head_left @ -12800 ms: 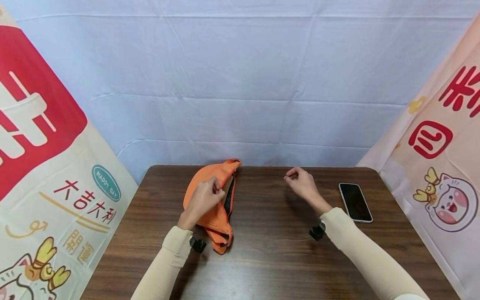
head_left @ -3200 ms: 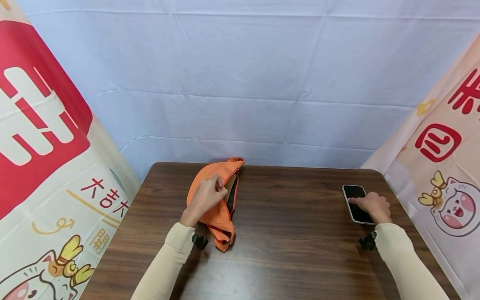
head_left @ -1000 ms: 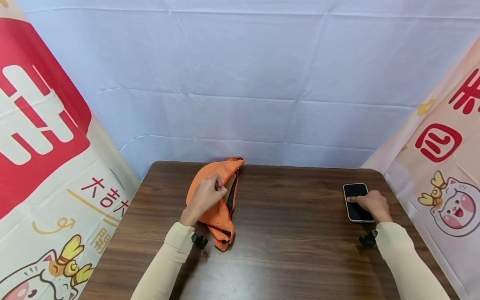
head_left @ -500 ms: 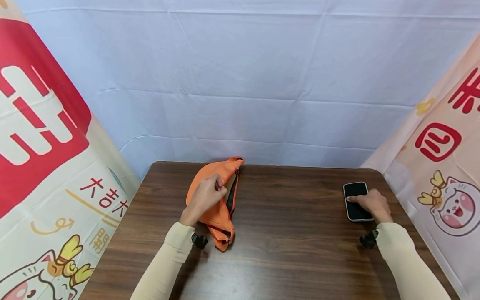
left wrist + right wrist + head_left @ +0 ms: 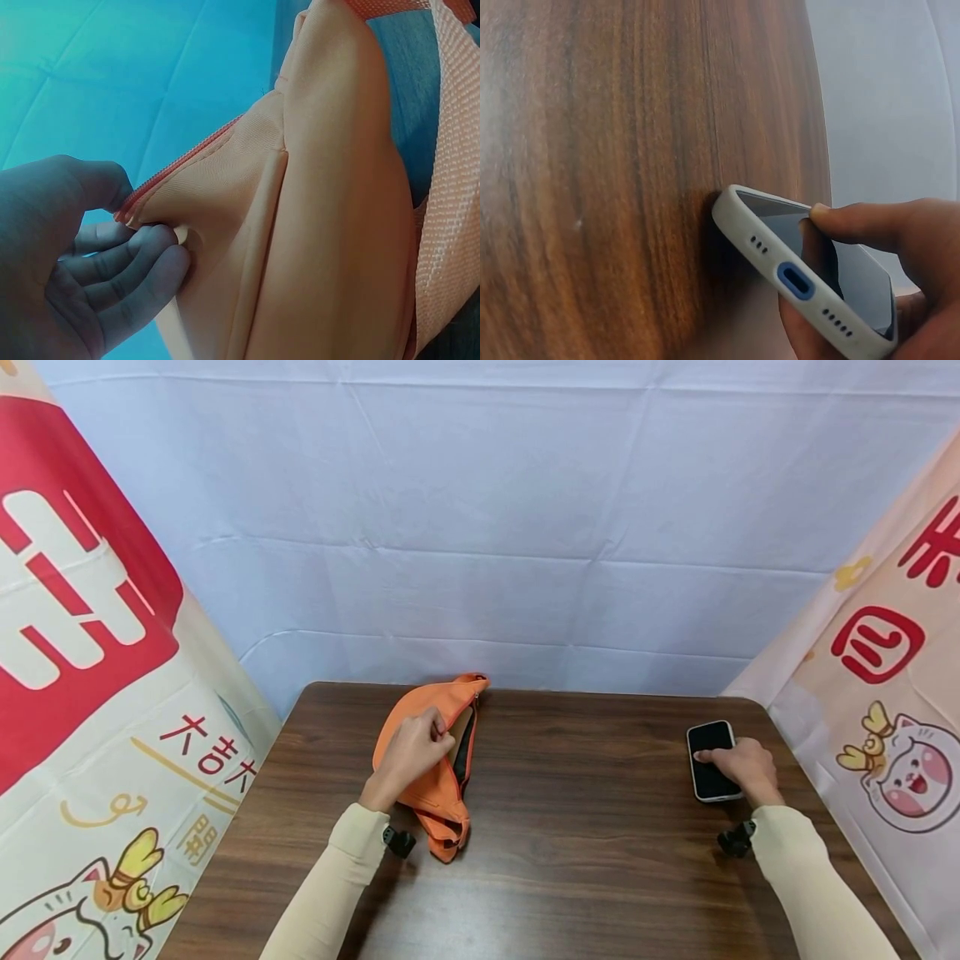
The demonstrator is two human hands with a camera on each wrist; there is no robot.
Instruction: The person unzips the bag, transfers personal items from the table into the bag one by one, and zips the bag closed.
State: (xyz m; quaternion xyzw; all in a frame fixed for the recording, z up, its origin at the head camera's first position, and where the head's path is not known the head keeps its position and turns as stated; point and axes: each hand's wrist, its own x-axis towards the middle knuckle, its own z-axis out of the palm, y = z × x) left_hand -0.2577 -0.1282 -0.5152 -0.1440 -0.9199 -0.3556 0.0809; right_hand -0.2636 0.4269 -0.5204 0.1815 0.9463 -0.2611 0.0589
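An orange waist bag [image 5: 427, 789] lies at the left of the table, its zipped opening spread and dark inside. With thumb and fingers, my left hand [image 5: 411, 750] pinches the zipper edge of that opening; the left wrist view shows the bag [image 5: 337, 187] pulled toward the hand [image 5: 105, 255]. At the right, my right hand [image 5: 746, 768] grips a smartphone [image 5: 711, 739] in a pale case, thumb on the black screen. In the right wrist view the phone [image 5: 795, 274] is tilted, its right side raised off the table, with fingers [image 5: 802, 330] underneath.
The brown wooden table [image 5: 577, 827] stretches between the two hands. A pale cloth backdrop [image 5: 480, 527] hangs behind it. Printed banners stand at the left [image 5: 112, 710] and right [image 5: 885, 693]. An orange strap [image 5: 450, 150] runs beside the bag.
My right hand has gone from mid-table to the phone and taken hold of it. Over the last second the phone has tilted and shifted slightly. My left hand keeps its pinch on the bag.
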